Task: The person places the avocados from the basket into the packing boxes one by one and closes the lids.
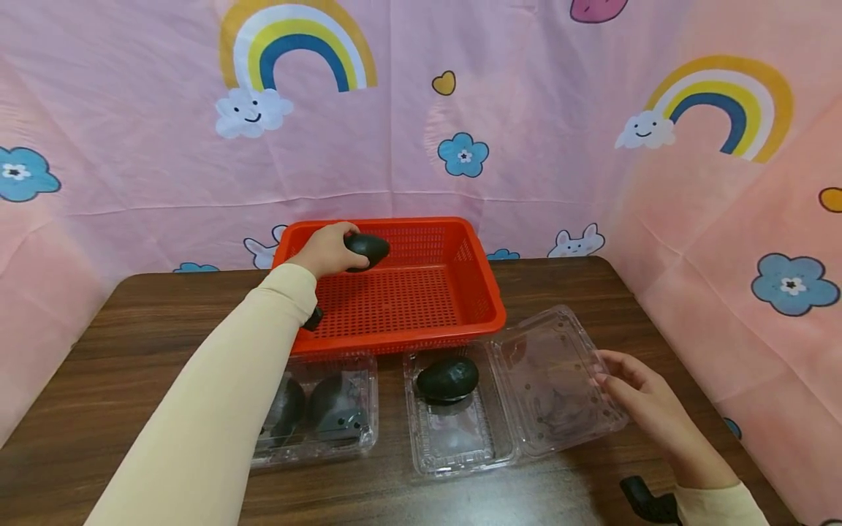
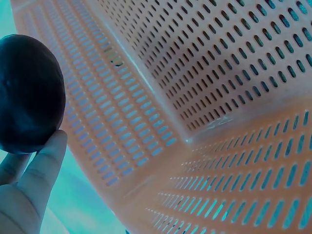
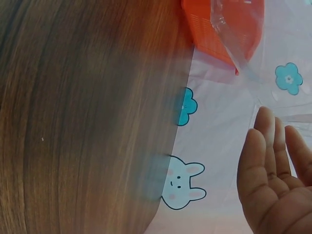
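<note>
My left hand [image 1: 332, 250] grips a dark green avocado [image 1: 370, 250] above the left part of the red perforated basket [image 1: 395, 340]. In the left wrist view, fingers lie against the underside of the avocado [image 2: 30, 95], beside the basket wall. An open clear plastic clamshell box [image 1: 421, 456] stands in front of the basket, with one avocado [image 1: 449, 378] lying inside. Its lid [image 1: 559, 387] is folded out to the right. My right hand [image 1: 647, 398] is at the lid's right edge, with fingertips touching it. In the right wrist view the fingers are mostly straight.
A second clear box [image 1: 370, 431] with avocados inside sits to the left, partly hidden by my left sleeve [image 1: 217, 394]. Patterned cloth [image 1: 421, 146] hangs behind and along the right of the brown wooden table [image 1: 99, 365].
</note>
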`<state>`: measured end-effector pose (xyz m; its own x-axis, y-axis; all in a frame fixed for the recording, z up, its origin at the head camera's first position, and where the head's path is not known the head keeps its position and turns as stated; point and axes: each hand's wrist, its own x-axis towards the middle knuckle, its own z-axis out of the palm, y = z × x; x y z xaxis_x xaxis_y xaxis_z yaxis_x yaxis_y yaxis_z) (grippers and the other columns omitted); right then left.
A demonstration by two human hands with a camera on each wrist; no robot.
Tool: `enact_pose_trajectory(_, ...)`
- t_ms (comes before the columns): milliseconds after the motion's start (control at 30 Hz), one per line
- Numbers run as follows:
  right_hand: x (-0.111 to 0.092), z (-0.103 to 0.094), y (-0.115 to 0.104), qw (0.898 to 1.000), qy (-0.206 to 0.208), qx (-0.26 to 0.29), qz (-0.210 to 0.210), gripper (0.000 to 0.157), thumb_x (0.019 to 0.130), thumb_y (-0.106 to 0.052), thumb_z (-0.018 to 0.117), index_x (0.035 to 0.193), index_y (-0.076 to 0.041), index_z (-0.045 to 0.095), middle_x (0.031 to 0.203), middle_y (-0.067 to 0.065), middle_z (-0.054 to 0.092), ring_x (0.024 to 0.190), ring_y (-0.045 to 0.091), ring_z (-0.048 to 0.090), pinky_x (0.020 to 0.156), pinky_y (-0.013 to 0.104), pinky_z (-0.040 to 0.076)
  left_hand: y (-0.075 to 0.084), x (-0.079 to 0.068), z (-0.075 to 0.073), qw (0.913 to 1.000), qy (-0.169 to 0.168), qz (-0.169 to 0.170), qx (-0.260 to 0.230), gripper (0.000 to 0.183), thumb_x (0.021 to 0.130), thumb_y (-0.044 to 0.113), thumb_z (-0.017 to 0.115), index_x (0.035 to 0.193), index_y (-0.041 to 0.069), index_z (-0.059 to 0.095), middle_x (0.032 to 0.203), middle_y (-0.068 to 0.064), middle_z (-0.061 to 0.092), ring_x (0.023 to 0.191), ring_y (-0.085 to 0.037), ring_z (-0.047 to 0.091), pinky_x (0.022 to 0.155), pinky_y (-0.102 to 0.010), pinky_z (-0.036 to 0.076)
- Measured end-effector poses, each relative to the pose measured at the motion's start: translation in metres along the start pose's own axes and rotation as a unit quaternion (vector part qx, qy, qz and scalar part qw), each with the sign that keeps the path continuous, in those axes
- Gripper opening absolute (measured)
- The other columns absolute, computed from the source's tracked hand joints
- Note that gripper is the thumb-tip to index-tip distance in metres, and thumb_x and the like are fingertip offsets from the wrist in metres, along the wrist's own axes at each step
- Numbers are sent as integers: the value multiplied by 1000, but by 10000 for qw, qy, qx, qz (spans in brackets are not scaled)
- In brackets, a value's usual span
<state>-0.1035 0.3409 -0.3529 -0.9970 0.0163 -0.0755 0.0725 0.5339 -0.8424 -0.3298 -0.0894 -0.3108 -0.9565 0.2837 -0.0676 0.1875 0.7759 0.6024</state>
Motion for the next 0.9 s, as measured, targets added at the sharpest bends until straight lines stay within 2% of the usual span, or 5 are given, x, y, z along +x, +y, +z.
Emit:
enact_pose_trajectory(167, -1, 0, -2, 10000, 12, 53, -42, 46, 101, -22, 50, 140, 1, 41, 115, 3, 56, 92, 0, 58, 73, 25, 51, 3, -5, -2, 9999, -11, 75, -113, 65, 85, 19, 67, 141, 1, 40, 138, -24, 45, 113, -37, 48, 94, -50, 45)
enact_pose_trajectory(567, -4, 1, -3, 10000, -18, 35, 6, 46, 101, -22, 50, 141, 0, 40, 119, 7, 56, 93, -3, 58, 75, 25, 51, 6, -17, -3, 9988, 191, 363, -285, 55, 84, 15, 69, 132, 1, 47, 128, -21, 52, 109, -36, 50, 92, -50, 46)
enact_pose_trajectory(900, -6, 0, -3, 9999, -70, 93, -72, 46, 102, -22, 48, 141, 1, 39, 119, 5, 56, 95, -3, 58, 75, 24, 51, 17, -29, -6, 9981, 224, 456, -347, 59, 83, 15, 70, 135, 1, 45, 131, -20, 51, 111, -36, 50, 94, -51, 46)
